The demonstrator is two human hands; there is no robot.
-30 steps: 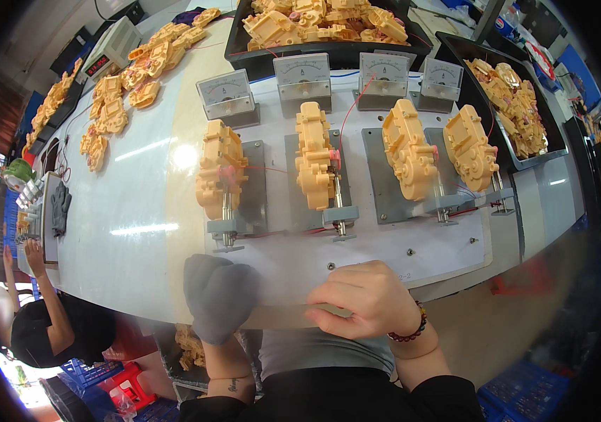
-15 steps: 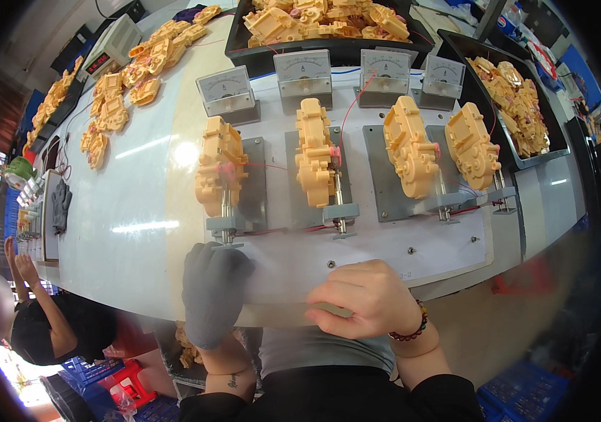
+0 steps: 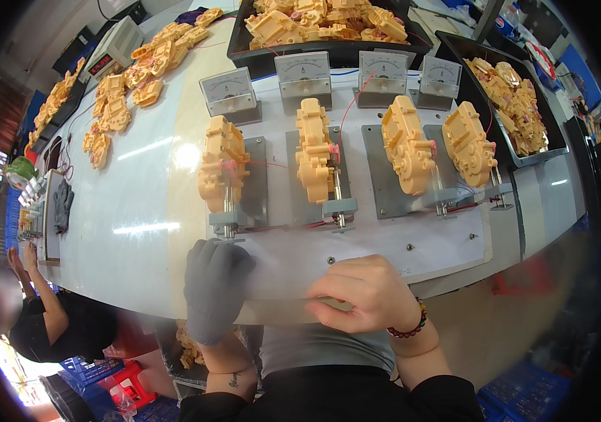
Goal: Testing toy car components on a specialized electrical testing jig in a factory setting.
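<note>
My left hand [image 3: 216,288], in a grey glove, rests curled at the table's front edge, below the leftmost fixture. Its palm side is hidden, so I cannot see whether anything is inside. To the right, my bare right hand [image 3: 367,292] has bent fingers, with thumb and fingertips close together and nothing visible between them. Beyond my hands, several yellow plastic housings stand on grey plates, including a left one [image 3: 222,165], a second [image 3: 314,151], a third [image 3: 408,144] and a right one [image 3: 469,144]. A metal clamp [image 3: 340,207] sits against the second housing.
Analog meters [image 3: 303,74] stand behind the fixtures. Black bins [image 3: 328,58] of yellow housings are at the back and right [image 3: 522,163]. Loose housings [image 3: 112,105] lie at left, near a boxy device [image 3: 114,49]. Small metal studs [image 3: 331,260] stick up in front. Another person [image 3: 54,316] is at left.
The view has shifted slightly. Both my hands keep nearly the same place and shape. At left, the other person's head and hands have moved a little.
</note>
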